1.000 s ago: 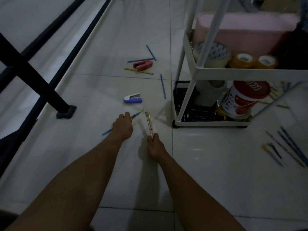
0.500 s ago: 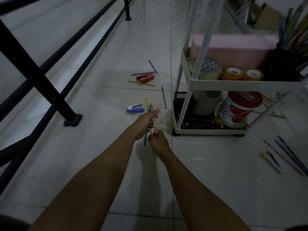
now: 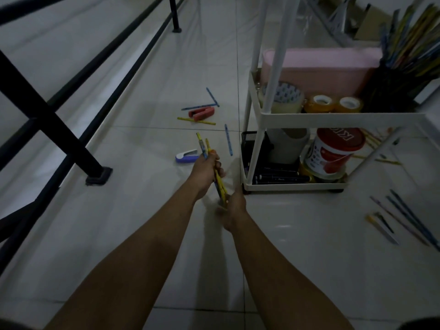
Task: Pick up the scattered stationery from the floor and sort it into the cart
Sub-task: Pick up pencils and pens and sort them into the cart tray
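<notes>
Now, bundle: a few thin pencils [image 3: 215, 173], yellow and blue, are held between both hands above the floor tiles, tips pointing up and away from the person.
Left hand: the left hand [image 3: 206, 171] has its fingers curled round the middle of the bundle.
Right hand: the right hand [image 3: 234, 204] closes on the lower ends, just below and to the right of the left hand; whether it grips or only steadies them is hard to tell, as the ends are blurred.
Handling: the sticks look light and stiff, probably smooth and round, so loose ones could slide out of a fanned bundle; squaring the ends and holding at mid-length seems the safer hold.
Beyond the left hand: a blue stapler [image 3: 187, 156] lies on the floor just past the knuckles; it looks heavier and blocky, best taken across its body.
Farther ahead: a red stapler [image 3: 202, 112] with more pencils beside it, and one blue pencil [image 3: 228, 142] nearer the cart.
Right of the hands: the white cart [image 3: 333, 116] stands near, with tape rolls [image 3: 334, 104] on its middle shelf and a dark holder of pencils [image 3: 395, 89] at its far right, a likely home for the bundle.
Far right: more pencils [image 3: 404, 220] lie on the floor, well apart from both hands.
</notes>
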Tool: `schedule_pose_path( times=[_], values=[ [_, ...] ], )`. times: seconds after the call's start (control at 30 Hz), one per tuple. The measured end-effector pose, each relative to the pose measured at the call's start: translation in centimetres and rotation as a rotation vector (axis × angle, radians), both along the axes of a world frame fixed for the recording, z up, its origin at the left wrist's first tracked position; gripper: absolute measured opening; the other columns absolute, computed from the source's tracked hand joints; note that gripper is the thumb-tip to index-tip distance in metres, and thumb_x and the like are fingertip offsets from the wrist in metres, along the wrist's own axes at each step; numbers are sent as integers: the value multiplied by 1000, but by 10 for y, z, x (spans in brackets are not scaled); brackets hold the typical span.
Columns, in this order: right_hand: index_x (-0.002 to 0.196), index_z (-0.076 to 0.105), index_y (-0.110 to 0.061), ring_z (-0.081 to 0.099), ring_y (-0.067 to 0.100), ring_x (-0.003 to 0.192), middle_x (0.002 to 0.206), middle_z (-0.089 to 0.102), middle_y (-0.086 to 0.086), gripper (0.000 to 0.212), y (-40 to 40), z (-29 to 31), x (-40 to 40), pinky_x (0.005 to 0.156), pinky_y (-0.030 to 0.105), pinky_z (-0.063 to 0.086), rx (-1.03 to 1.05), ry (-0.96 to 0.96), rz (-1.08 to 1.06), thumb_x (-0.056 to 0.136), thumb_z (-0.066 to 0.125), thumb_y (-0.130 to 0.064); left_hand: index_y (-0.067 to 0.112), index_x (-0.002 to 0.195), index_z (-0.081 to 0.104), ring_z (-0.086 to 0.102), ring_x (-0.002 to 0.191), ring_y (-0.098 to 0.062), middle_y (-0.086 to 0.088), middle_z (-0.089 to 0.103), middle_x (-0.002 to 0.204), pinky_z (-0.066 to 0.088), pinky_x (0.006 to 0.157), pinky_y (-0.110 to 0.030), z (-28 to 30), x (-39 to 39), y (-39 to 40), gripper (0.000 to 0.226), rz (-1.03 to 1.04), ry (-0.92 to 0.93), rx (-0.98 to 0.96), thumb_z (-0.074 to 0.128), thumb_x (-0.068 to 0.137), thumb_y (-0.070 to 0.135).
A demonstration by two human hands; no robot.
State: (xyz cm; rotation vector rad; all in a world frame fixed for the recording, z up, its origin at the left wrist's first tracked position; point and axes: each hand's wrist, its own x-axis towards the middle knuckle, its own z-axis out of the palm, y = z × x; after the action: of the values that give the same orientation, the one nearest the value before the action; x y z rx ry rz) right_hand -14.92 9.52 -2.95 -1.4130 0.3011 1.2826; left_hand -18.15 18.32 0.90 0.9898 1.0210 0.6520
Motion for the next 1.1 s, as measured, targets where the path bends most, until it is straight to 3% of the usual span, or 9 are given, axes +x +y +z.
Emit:
schedule_pose_path(
  times=[0.1, 0.23, 0.37, 0.47, 0.57, 0.67, 0.77, 0.9, 1.1],
  values=[
    [123, 52, 5, 51, 39, 122, 111, 57, 21, 69, -5, 8, 0, 106, 45, 41, 228, 255, -143, 101, 22, -53, 10, 80, 48, 39, 48, -15, -1, 38, 58, 39, 54, -30, -1, -2, -3, 26, -13, -19, -13, 40, 102, 23],
    [120, 55, 4, 59, 34, 100, 105, 62, 21, 66, 5, 12, 4, 106, 48, 40, 305, 342, -227, 103, 21, -50, 13, 71, 42, 37, 45, -15, -1, 39, 52, 37, 49, -28, -2, -6, -9, 31, -12, -56, -90, 45, 100, 22],
    [117, 55, -8, 54, 30, 110, 116, 57, 14, 63, 6, 13, 3, 97, 42, 39, 123, 71, 30, 99, 22, -58, 17, 69, 38, 31, 44, -14, 1, 31, 52, 31, 49, -28, -1, -13, -7, 32, -9, -62, -115, 48, 98, 24],
    [98, 62, -12, 55, 21, 88, 103, 61, 8, 48, 7, 14, 0, 79, 34, 43, 54, -201, 81, 98, 33, -50, 18, 71, 41, 30, 47, -13, 2, 32, 53, 29, 49, -28, -3, -22, -4, 27, -65, 119, 90, 60, 91, 18],
    [86, 67, -22, 58, 20, 95, 99, 64, 3, 26, 10, 19, -2, 91, 40, 48, 104, -439, 78, 91, 47, -38, 13, 70, 49, 37, 45, -12, -1, 39, 53, 33, 47, -25, -10, -34, -6, 21, -144, 298, 308, 67, 82, 12],
    [77, 66, -28, 59, 9, 85, 86, 63, -7, 19, 11, 28, 0, 81, 31, 48, 226, -627, 107, 88, 52, -26, 7, 70, 57, 49, 52, -9, -3, 54, 59, 40, 53, -24, -17, -43, -9, 18, -216, 441, 486, 73, 77, 10],
    [91, 71, -21, 65, 15, 87, 91, 69, 1, 20, 13, 32, -1, 78, 30, 52, 283, -685, 211, 87, 60, -37, 7, 90, 67, 64, 72, -18, -7, 68, 79, 49, 63, -29, -14, -47, -14, 16, -314, 544, 633, 72, 76, 12],
    [99, 70, -12, 68, 16, 90, 93, 72, 6, 27, 14, 37, -2, 85, 40, 56, 320, -693, 239, 89, 65, -36, 14, 123, 63, 68, 90, -26, -13, 72, 101, 55, 73, -36, -7, -48, -18, 46, -441, 620, 828, 61, 78, 13],
    [84, 63, -9, 64, 16, 78, 79, 64, 6, 20, -1, 68, -1, 70, 31, 52, 330, -777, 153, 96, 58, -24, 17, 74, 64, 57, 63, -14, -2, 62, 68, 40, 58, -26, 19, -51, -22, 10, -470, 614, 701, 71, 80, 13]
  ],
)
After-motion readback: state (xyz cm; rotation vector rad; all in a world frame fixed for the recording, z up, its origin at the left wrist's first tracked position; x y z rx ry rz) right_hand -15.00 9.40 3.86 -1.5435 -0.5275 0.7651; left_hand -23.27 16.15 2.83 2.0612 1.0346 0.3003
